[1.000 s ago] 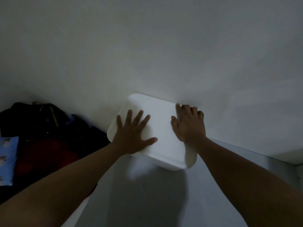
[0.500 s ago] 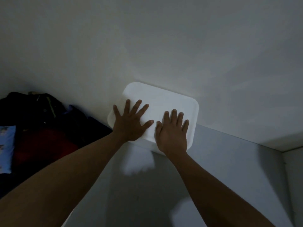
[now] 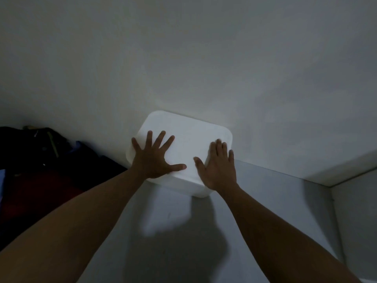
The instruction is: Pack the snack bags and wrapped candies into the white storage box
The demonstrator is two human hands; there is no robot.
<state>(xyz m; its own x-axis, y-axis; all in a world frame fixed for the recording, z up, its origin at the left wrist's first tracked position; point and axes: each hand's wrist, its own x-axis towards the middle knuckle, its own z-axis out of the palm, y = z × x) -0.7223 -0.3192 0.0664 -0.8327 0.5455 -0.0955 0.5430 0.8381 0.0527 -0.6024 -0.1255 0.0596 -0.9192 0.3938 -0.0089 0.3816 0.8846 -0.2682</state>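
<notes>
Pressing white storage box (image 3: 183,137) lid with flat, open left hand (image 3: 153,160); open right hand (image 3: 219,168) shifted back to right edge. Judged: closing, packing complete.

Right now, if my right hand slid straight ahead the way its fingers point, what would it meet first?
Probably the wall behind the white storage box; your right hand lies flat on the lid, nothing between. Depth is unclear.
</notes>
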